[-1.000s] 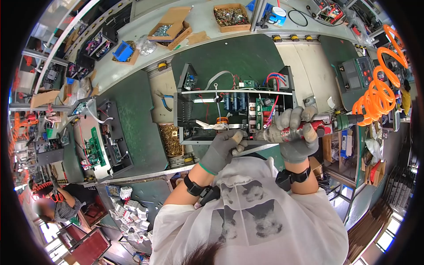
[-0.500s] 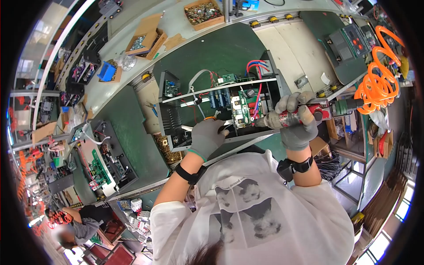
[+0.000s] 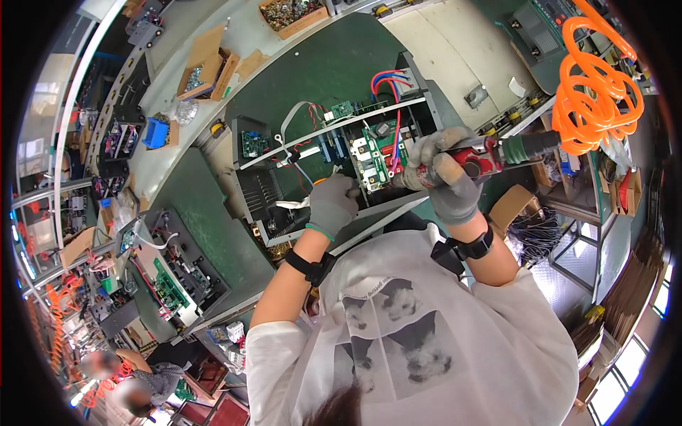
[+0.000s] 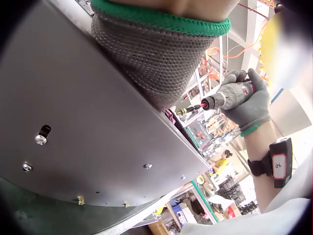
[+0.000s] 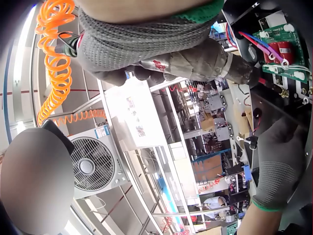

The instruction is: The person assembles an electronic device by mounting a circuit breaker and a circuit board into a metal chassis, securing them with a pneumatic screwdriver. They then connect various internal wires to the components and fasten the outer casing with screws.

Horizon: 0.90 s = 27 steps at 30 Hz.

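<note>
My gloved right hand [image 3: 449,183] grips an air screwdriver [image 3: 472,162] with a taped grey and red body. In the left wrist view a brass-coloured screw [image 4: 182,112] sits at the tip of its bit, and the bit is close to the green circuit board [image 3: 381,156]. That board lies in an open-topped dark metal chassis [image 3: 369,211]. My gloved left hand [image 3: 332,204] reaches over the chassis's near wall to the board's left; its fingertips are down inside and I cannot tell what they hold. Beside it lies a white strip [image 3: 290,204].
An orange coiled hose [image 3: 590,92] runs from the screwdriver's rear. Red and blue cables [image 3: 396,113] stand up at the chassis's right end. Left of it lies a second opened chassis [image 3: 190,266]. Cardboard boxes of hardware [image 3: 291,15] line the back bench.
My left hand has gone from the chassis's near edge down into its interior. The screwdriver stays in my right hand beside the board. The head view has turned, tilting the whole bench.
</note>
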Available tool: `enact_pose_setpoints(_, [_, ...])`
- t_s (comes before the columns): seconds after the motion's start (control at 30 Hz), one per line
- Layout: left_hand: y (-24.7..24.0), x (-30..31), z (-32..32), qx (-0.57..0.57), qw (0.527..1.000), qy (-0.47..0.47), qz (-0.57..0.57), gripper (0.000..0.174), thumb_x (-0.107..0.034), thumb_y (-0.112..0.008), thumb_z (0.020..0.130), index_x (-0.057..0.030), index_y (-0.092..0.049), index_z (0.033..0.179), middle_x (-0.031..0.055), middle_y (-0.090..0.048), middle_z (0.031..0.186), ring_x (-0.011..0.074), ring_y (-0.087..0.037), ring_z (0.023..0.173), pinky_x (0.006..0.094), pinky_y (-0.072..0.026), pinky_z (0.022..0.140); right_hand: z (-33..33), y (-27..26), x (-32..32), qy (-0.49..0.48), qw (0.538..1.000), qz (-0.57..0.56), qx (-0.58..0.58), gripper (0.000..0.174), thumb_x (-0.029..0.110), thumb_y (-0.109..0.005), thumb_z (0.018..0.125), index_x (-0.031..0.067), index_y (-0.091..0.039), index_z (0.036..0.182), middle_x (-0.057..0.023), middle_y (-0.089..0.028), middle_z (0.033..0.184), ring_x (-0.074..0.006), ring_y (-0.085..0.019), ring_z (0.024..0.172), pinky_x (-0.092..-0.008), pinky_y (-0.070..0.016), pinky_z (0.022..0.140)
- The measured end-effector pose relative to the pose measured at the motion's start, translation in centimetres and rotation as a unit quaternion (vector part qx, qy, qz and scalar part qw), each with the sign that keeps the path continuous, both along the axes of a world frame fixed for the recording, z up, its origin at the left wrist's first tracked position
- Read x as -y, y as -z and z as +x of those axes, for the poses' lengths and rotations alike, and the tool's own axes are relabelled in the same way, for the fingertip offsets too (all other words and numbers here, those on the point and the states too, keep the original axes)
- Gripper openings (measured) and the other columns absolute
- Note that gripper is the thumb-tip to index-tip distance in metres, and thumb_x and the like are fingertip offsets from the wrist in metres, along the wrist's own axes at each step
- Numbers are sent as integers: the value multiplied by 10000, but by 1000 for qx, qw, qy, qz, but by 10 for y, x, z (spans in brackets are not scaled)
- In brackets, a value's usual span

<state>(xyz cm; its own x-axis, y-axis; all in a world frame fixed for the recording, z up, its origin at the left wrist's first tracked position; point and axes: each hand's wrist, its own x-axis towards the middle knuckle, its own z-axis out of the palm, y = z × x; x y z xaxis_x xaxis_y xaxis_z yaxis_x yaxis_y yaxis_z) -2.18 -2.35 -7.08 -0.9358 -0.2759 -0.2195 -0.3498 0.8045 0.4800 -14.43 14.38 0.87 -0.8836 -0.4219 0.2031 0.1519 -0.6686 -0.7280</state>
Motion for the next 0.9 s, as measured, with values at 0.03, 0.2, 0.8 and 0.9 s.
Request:
enact_pose_setpoints(0.03, [2,0,0,0,1000,1,0,34,-95,-615,699,-78,-613,729,115,-591,780,334,-589,763,424,-475,650,1,1,3,-9,1000,-7,8,208,26,-626,743,44,-530,927,-108,-590,799,-220,-578,732,-349,-485,656])
enact_pose_setpoints(0.2, [2,-1,0,-7,1000,-6,14,54,-72,-620,662,-81,-627,715,99,-583,786,319,-593,780,401,-473,652,6,9,18,-58,998,11,11,173,-27,-593,777,48,-526,918,-130,-590,816,-157,-538,639,-268,-444,532])
enact_pose_setpoints(0.8, [0,-5,-5,40,998,-37,22,90,-110,-618,705,-102,-673,776,100,-603,824,301,-609,818,405,-495,693,26,34,37,-63,994,61,-70,220,-77,-604,763,32,-524,937,-109,-600,830,-154,-583,710,-287,-497,644])
enact_pose_setpoints(0.9, [1,-6,-5,19,999,-37,-6,72,-111,-610,703,-72,-657,740,124,-628,813,335,-606,789,413,-489,685,25,34,34,-114,988,76,-66,242,-85,-624,766,35,-529,953,-97,-606,856,-171,-597,805,-315,-512,735])
